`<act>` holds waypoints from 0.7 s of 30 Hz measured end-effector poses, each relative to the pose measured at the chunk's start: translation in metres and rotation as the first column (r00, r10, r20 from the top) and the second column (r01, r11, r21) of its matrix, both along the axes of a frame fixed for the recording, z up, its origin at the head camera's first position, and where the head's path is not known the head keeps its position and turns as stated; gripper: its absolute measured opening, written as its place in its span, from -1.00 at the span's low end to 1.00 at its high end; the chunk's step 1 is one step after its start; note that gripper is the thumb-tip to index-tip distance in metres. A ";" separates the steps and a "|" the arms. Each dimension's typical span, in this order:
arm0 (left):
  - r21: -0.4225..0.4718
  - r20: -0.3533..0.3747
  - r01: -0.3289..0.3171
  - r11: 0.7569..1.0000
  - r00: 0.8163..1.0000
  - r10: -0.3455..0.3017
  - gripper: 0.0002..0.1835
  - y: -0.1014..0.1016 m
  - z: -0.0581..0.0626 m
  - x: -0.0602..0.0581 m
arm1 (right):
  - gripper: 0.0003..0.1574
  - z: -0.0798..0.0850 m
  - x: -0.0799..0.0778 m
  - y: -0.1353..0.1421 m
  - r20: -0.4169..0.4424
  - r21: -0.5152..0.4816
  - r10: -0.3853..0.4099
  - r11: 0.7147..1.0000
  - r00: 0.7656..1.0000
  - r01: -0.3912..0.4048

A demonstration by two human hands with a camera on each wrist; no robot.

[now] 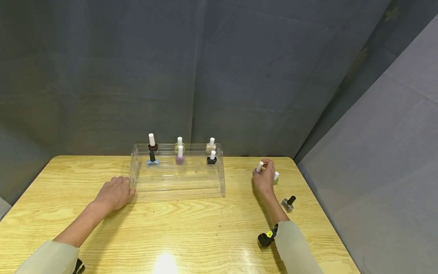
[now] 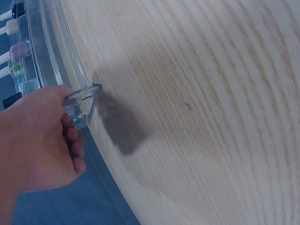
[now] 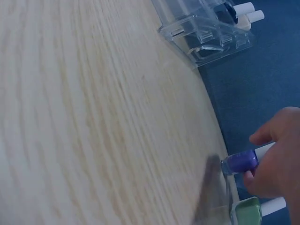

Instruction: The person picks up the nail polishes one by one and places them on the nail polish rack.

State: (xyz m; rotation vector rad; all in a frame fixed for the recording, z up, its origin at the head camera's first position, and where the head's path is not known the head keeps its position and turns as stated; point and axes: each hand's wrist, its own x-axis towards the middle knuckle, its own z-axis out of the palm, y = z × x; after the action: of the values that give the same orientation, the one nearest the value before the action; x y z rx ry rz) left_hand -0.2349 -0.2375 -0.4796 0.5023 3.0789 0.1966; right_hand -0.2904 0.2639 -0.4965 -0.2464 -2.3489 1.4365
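Observation:
My left hand grips the left end of a clear stepped display rack; in the left wrist view its fingers curl at the side panel. At the table's back right, my right hand holds a purple nail polish bottle with a white cap. The right wrist view has the purple bottle between thumb and fingers, its base close to the table edge. Right beside that hand stands a green nail polish bottle, partly hidden by the hand in the head view.
On the rack's upper steps stand several nail polish bottles, among them a lilac one, a light blue one and a black one. A clear bottle with a black cap lies near the right forearm. Dark curtain hangs behind the table.

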 end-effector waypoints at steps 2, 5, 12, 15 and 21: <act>-0.002 -0.003 0.003 1.000 1.000 -0.003 -0.57 0.000 0.000 0.000 | -0.34 -0.003 -0.003 0.000 -0.007 0.012 -0.012 1.000 1.000 0.012; -0.005 -0.001 0.005 1.000 1.000 -0.005 -0.59 0.000 0.001 0.000 | -0.35 -0.008 -0.007 0.001 -0.021 0.024 -0.021 0.999 1.000 0.021; -0.008 -0.005 0.000 1.000 1.000 0.000 -0.57 0.000 0.002 0.000 | -0.36 -0.011 -0.011 0.000 -0.023 -0.013 -0.013 1.000 1.000 0.013; -0.006 -0.010 0.002 1.000 1.000 -0.002 -0.57 0.000 0.002 0.000 | -0.36 -0.011 -0.010 0.000 -0.021 -0.043 -0.015 0.999 1.000 0.014; -0.007 -0.008 0.003 1.000 1.000 -0.003 -0.55 0.001 0.001 0.000 | -0.37 -0.008 -0.008 -0.003 -0.032 -0.061 0.004 0.998 0.999 -0.006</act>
State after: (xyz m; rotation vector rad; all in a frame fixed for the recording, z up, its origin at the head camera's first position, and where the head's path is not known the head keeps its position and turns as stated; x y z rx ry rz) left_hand -0.2348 -0.2369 -0.4786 0.5094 3.0855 0.1843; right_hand -0.2980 0.2607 -0.5043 -0.2321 -2.2840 1.5056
